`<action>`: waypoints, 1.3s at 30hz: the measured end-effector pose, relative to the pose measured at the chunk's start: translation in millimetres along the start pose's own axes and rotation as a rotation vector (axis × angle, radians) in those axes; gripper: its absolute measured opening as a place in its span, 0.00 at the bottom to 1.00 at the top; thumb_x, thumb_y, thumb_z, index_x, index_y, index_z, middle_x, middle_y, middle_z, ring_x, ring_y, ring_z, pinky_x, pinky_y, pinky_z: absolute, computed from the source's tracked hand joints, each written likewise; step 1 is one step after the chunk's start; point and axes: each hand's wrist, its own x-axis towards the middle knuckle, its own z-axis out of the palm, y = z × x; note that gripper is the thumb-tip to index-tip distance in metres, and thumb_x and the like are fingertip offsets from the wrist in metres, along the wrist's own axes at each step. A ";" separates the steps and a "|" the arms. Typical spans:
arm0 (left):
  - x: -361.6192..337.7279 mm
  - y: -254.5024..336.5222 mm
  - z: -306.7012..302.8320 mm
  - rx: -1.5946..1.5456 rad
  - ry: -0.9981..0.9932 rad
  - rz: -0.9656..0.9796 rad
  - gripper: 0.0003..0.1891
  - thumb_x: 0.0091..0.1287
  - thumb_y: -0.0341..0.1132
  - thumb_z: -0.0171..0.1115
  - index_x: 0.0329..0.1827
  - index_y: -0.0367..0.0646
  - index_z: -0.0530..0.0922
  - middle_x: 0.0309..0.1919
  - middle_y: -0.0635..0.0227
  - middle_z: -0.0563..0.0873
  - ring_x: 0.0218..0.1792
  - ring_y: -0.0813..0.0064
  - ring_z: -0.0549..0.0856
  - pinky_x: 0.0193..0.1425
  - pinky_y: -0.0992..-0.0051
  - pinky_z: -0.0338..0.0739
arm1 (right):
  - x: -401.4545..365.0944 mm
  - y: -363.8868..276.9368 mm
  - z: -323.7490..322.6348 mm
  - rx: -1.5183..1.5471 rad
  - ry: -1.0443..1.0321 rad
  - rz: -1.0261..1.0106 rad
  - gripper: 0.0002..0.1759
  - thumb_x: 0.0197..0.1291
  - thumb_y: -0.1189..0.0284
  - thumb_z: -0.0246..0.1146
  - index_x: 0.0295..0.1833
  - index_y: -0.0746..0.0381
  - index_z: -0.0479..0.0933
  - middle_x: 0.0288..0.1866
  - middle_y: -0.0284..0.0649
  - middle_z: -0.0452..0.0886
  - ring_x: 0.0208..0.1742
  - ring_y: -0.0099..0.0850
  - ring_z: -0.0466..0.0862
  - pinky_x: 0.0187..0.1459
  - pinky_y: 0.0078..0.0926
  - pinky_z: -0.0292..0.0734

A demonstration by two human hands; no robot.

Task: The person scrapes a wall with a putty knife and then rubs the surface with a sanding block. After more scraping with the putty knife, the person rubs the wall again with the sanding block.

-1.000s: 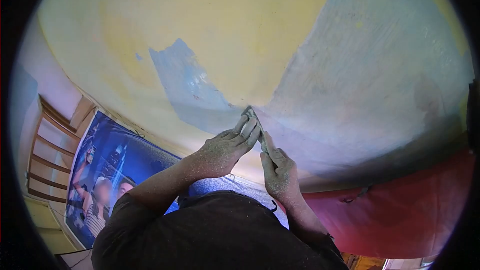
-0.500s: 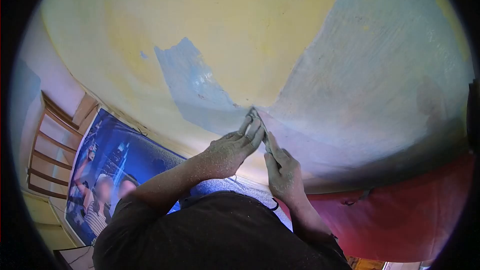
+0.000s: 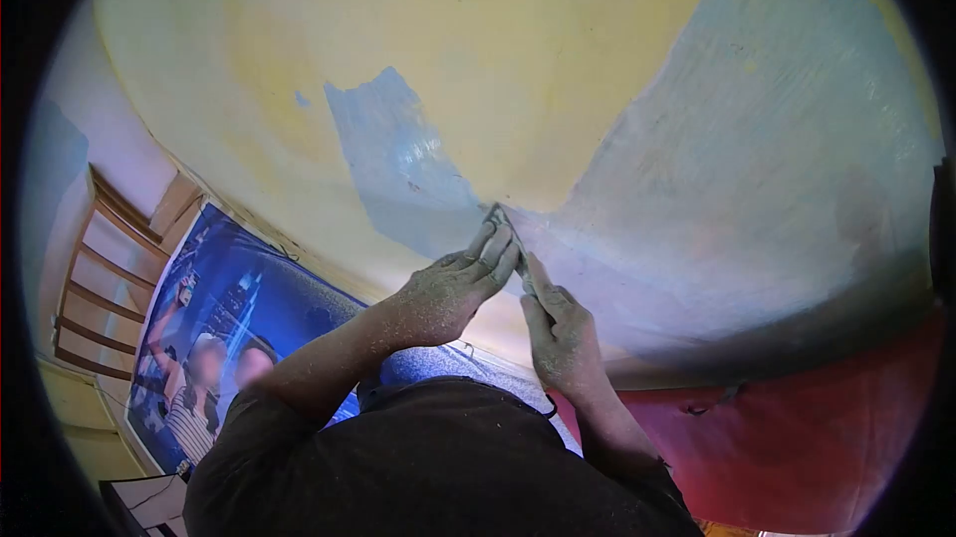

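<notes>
A thin, flat scraper (image 3: 525,266), coated in grey dust and seen nearly edge-on, meets the wall (image 3: 518,69) at its upper end. My right hand (image 3: 566,340) is closed around its lower part, thumb on the near side. The fingers of my left hand (image 3: 446,300) lie together along the blade, pressing it from the left. Both hands and forearms are speckled with pale dust. Around the contact point, yellow paint borders a bare bluish-grey patch (image 3: 393,154) on the left and a wide greyish area (image 3: 737,169) on the right. My fingers hide most of the blade.
A blue printed poster sheet (image 3: 269,308) lies below the wall at left, beside a wooden slatted rack (image 3: 105,283). Red sheeting (image 3: 777,447) spreads out at lower right. A dark-edged, pale object (image 3: 144,502) is at bottom left.
The view has shifted slightly, so the wall and its patches sit further right. Both hands, with the scraper, have moved a little left along the wall, still holding it against the surface.
</notes>
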 end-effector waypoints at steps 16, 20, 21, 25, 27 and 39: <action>-7.0 -8.6 3.2 0.044 -0.005 -0.053 0.47 0.68 0.20 0.61 0.92 0.26 0.54 0.92 0.27 0.54 0.93 0.29 0.54 0.89 0.44 0.70 | 15.8 -3.5 7.1 -0.013 0.000 -0.028 0.33 0.83 0.76 0.64 0.89 0.59 0.72 0.42 0.60 0.85 0.40 0.53 0.88 0.48 0.47 0.83; -5.4 -0.5 0.4 -0.020 -0.055 -0.056 0.47 0.69 0.21 0.60 0.94 0.29 0.54 0.93 0.30 0.54 0.94 0.31 0.53 0.89 0.44 0.69 | 6.2 -13.8 -4.0 -0.015 -0.032 0.026 0.32 0.82 0.75 0.64 0.89 0.60 0.73 0.42 0.60 0.86 0.42 0.54 0.89 0.48 0.47 0.83; -6.4 -2.3 5.5 0.024 -0.054 0.003 0.46 0.70 0.21 0.60 0.94 0.30 0.54 0.93 0.32 0.54 0.94 0.31 0.52 0.89 0.45 0.69 | 2.7 -9.5 -3.4 0.004 -0.017 0.034 0.32 0.83 0.75 0.64 0.89 0.60 0.73 0.42 0.60 0.86 0.42 0.55 0.89 0.48 0.48 0.83; -2.8 -1.8 11.8 -0.002 -0.023 -0.050 0.46 0.70 0.22 0.60 0.94 0.31 0.55 0.95 0.35 0.52 0.95 0.33 0.50 0.89 0.46 0.70 | 3.3 -1.7 -0.6 -0.019 -0.001 0.025 0.31 0.84 0.74 0.63 0.88 0.59 0.74 0.41 0.62 0.86 0.40 0.57 0.89 0.49 0.47 0.84; 0.2 -0.3 15.1 -0.013 -0.048 -0.009 0.46 0.71 0.22 0.60 0.94 0.31 0.55 0.94 0.34 0.52 0.95 0.33 0.50 0.89 0.46 0.70 | -4.3 -1.9 -5.6 -0.028 0.002 0.046 0.31 0.84 0.74 0.63 0.88 0.59 0.74 0.41 0.63 0.87 0.40 0.57 0.89 0.49 0.47 0.84; 6.8 8.2 19.1 0.014 -0.065 0.070 0.51 0.63 0.19 0.64 0.93 0.26 0.53 0.91 0.26 0.54 0.94 0.30 0.52 0.89 0.44 0.69 | -17.8 6.5 -13.5 -0.026 0.027 0.060 0.32 0.84 0.73 0.64 0.89 0.57 0.73 0.41 0.61 0.86 0.41 0.54 0.90 0.48 0.45 0.83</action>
